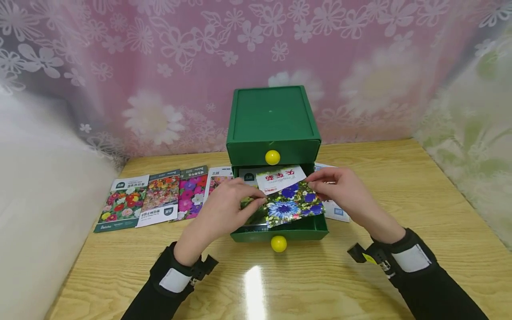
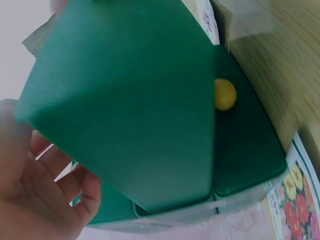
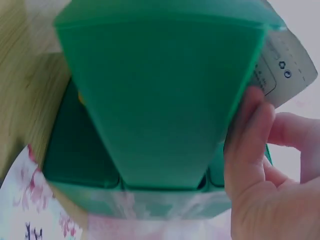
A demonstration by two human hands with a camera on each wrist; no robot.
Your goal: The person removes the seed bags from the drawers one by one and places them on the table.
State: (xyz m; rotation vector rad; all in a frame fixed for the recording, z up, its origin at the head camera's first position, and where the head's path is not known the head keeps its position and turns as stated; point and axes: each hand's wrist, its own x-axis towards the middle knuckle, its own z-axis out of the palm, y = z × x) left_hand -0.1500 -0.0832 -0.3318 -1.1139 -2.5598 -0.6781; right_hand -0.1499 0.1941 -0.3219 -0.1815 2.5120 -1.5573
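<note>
we pinch the cornflower seed packet [image 1: 286, 208] between left hand [image 1: 224, 206] and right hand [image 1: 346, 193]; we judge it light, flexible, slightly slippery: hold opposite edges.

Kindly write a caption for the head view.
Left hand and right hand hold a flower-printed packet over an open green drawer.

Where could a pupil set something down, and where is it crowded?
Bare table lies right of the right-hand white packet and in front of the open drawer. Crowded: left of the cabinet, where packets lie side by side, and over the drawer, where fingers pinch the blue-flowered packet.
</note>
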